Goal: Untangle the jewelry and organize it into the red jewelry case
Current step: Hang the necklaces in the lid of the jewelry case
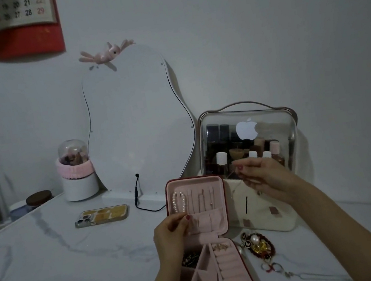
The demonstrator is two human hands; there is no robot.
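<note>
- Right hand (261,178) pinches one thin chain (236,187); left hand (171,232) pinches at lid pocket.
- One red jewelry case (202,234) open on table (64,254); one pearl strand (179,201) in lid.
- Tangled jewelry pile (259,246) just right of case.

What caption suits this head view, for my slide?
Both hands stretch a thin chain over the open red jewelry case.

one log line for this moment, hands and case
case: open, upright lid | left hand: at lid pocket | right hand: pinching thin chain | loose jewelry: on table
</note>
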